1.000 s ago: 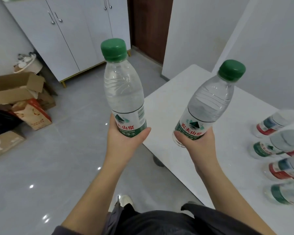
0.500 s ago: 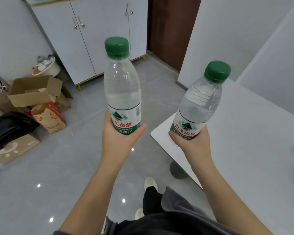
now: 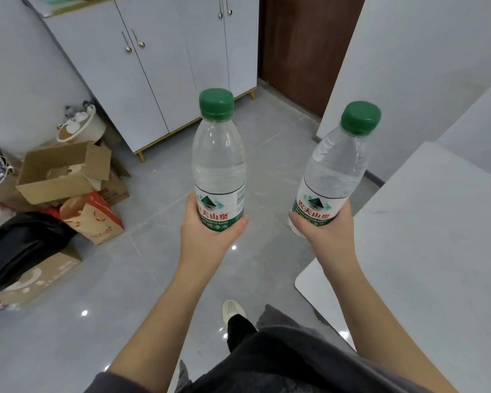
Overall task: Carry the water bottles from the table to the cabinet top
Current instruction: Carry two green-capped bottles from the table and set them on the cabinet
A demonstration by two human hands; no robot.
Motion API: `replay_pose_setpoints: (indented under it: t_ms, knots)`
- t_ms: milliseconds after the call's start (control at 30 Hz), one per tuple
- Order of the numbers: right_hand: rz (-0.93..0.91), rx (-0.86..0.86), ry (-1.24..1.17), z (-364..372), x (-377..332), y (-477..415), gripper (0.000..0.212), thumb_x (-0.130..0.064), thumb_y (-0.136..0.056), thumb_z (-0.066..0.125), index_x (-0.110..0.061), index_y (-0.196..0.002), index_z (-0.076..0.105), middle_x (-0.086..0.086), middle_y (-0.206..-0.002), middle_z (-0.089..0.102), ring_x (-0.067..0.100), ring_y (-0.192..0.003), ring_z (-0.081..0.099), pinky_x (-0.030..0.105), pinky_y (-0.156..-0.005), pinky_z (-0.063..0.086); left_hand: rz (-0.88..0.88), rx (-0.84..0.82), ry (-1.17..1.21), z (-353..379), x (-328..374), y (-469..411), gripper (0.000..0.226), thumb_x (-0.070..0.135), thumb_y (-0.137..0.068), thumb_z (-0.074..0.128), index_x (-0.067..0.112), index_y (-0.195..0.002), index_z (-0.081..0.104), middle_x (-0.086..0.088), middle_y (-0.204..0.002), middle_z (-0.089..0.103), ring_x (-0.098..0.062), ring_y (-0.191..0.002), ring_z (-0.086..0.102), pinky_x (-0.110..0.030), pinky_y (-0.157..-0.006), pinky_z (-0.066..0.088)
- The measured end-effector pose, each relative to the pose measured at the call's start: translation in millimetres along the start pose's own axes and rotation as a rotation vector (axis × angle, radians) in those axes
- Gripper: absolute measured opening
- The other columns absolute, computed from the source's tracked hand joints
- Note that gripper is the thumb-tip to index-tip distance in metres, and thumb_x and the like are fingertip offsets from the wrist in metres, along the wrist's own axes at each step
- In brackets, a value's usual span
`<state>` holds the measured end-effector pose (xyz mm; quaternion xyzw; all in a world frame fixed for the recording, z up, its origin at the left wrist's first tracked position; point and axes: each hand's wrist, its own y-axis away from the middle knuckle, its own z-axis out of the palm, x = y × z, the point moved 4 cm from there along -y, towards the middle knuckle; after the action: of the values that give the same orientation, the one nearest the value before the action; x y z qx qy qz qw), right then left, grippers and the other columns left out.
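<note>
My left hand [image 3: 207, 236] grips the lower part of a clear water bottle [image 3: 218, 160] with a green cap, held upright over the floor. My right hand [image 3: 328, 236] grips a second green-capped water bottle [image 3: 335, 168], tilted slightly to the right, near the corner of the white table [image 3: 425, 251]. The white cabinet [image 3: 153, 75] with metal handles stands ahead at the upper left; only a strip of its top [image 3: 68, 8] shows at the frame's edge.
Cardboard boxes [image 3: 60, 174], a red-and-tan paper bag [image 3: 97, 219], a black bag [image 3: 17, 251] and a white pot [image 3: 80, 129] crowd the floor at left. A brown door [image 3: 304, 46] and a white wall lie ahead right. Grey tiled floor [image 3: 142, 279] lies open between me and the cabinet.
The view has turned left away from the table; the bottles lying on it have left the frame. The cabinet looms larger and nearer. Both hands still hold their bottles.
</note>
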<state>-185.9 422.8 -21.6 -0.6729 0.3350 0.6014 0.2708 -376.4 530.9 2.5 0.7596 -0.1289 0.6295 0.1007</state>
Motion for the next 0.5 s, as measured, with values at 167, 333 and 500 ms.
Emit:
replay_pose_setpoints:
  t_ms: [167,333,500]
  knots:
    - [-0.002,-0.033,0.025,52,-13,-67,0.059,-0.020,-0.062,0.081,-0.009,-0.114,0.055,0.008,-0.104,0.069,0.022,-0.094,0.069,0.035,-0.078,0.058,-0.007,0.023,-0.013,-16,1,-86,0.058,0.010,-0.067,0.087,0.037,-0.102,0.050,0.014,-0.101,0.067,0.003,-0.091,0.065,-0.015,-0.074,0.053]
    - [0.008,-0.026,0.068,86,-25,-118,0.056,-0.020,-0.063,0.081,-0.009,-0.111,0.055,0.007,-0.101,0.069,0.022,-0.092,0.068,0.035,-0.074,0.058,-0.006,0.020,0.005,-22,4,-154,0.057,0.006,-0.069,0.085,0.037,-0.099,0.048,0.018,-0.099,0.064,0.008,-0.086,0.063,-0.012,-0.071,0.051]
    - [0.028,0.036,0.053,122,-29,-167,0.052,-0.008,-0.070,0.083,-0.010,-0.113,0.053,0.006,-0.103,0.068,0.015,-0.090,0.067,0.031,-0.074,0.056,0.008,-0.041,0.024,-13,-4,-228,0.057,0.005,-0.068,0.086,0.033,-0.100,0.048,0.014,-0.100,0.064,0.007,-0.086,0.063,-0.012,-0.071,0.050]
